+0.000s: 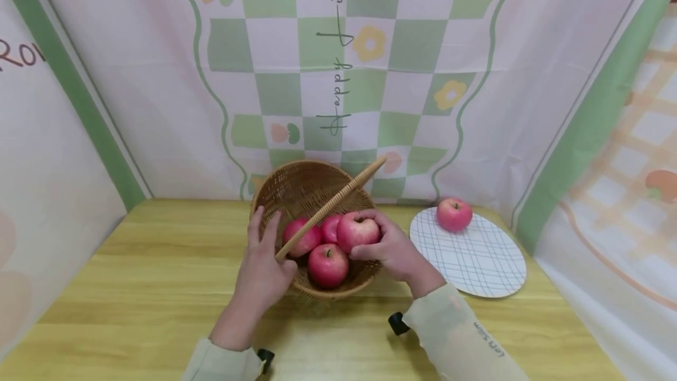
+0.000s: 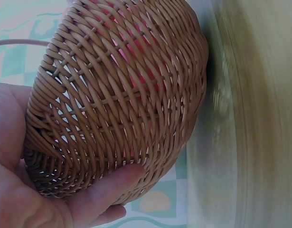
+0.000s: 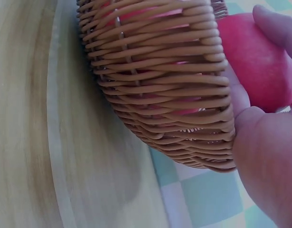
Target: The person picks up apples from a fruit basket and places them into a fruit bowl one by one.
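A round wicker basket [image 1: 322, 296] with an arched handle stands on the table, red apples [image 1: 328, 266] inside it. My left hand [image 1: 267, 275] holds its left side, the thumb by the foot of the handle; in the left wrist view the fingers [image 2: 105, 192] lie along the woven outer wall. At the basket's right rim, my right hand [image 1: 388, 246] grips another apple [image 1: 358, 232], thumb and fingers around it. The right wrist view shows this apple [image 3: 257, 61] just past the rim, level with its top edge.
One apple [image 1: 454, 214] sits near the back edge of a white checked placemat [image 1: 476, 257], right of the basket. A patterned cloth [image 1: 359, 87] hangs behind the wooden table [image 1: 143, 287]; more cloth panels hang at both sides.
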### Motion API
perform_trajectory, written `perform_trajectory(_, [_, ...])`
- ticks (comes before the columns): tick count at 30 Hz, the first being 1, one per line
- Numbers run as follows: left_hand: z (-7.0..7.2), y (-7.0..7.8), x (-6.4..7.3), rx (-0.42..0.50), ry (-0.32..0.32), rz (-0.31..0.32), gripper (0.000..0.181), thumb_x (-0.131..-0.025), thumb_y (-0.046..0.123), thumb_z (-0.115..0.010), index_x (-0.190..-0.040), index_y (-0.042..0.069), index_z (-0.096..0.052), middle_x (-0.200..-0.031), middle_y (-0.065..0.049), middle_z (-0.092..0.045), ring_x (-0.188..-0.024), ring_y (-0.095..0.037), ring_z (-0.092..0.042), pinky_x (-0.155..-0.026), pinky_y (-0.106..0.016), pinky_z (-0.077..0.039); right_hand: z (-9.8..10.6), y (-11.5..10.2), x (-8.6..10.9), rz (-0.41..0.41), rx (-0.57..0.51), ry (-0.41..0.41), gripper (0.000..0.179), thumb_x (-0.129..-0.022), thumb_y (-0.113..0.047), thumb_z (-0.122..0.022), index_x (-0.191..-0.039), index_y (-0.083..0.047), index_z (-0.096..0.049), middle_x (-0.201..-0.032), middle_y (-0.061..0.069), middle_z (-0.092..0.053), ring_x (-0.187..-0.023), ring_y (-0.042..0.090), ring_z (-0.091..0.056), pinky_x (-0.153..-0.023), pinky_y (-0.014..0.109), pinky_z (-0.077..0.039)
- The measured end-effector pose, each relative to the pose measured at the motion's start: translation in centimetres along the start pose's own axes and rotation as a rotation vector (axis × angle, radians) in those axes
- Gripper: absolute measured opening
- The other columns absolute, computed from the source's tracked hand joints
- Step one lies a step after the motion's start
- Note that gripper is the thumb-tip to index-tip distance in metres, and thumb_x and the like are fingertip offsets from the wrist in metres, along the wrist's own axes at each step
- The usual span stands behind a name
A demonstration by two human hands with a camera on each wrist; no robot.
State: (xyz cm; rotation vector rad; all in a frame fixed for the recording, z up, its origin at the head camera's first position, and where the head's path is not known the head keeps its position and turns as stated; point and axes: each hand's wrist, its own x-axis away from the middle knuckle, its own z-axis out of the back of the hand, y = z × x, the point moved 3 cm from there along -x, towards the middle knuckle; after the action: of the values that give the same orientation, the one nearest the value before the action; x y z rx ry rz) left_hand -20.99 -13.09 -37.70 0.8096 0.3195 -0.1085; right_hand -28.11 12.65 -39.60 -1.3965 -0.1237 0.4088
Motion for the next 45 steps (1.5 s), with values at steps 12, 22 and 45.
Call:
perform_trajectory(12, [0.1,0.1,0.1,-0.002,0.026,-0.024,0.093,-0.071,-0.002,-0.067,-0.156,0.013,-0.033,-0.164,-0.007,-0.007,-0.099,-0.044,-0.057,-0.058,-0.033,-0.045,0.2,-0.3,0.6,0.012,-0.091,0.011,0.073,-0.069,0.007,-0.084,-0.132,-0.021,-0.058,-0.134,0.012,-0.054,-0.116,0.033,-0.054,-0.092,0.042,-0.049])
perform_trajectory(22, [0.0,-0.3,0.2,0.011,0.002,0.037,0.091,-0.072,-0.002,-0.065,-0.156,0.015,-0.033,-0.164,-0.008,-0.003,-0.081,-0.033,-0.056,-0.053,-0.031,-0.042,1.5,-0.6,2.3,0.043,-0.421,-0.050,0.065,-0.070,0.027,-0.062,-0.126,-0.004,-0.049,-0.143,0.020,-0.038,-0.111,0.035,-0.054,-0.073,0.049,-0.057])
perform_trajectory(45, [-0.1,-0.2,0.3,0.042,-0.007,0.045,0.089,-0.073,-0.003,-0.064,-0.156,0.014,-0.034,-0.164,-0.006,0.000,-0.069,-0.027,-0.053,-0.050,-0.031,-0.040,15.7,1.9,9.8,-0.288,-0.249,0.307,0.052,-0.086,0.011,-0.065,-0.124,-0.021,-0.048,-0.136,0.012,-0.025,-0.102,0.020,-0.055,-0.084,0.042,-0.055])
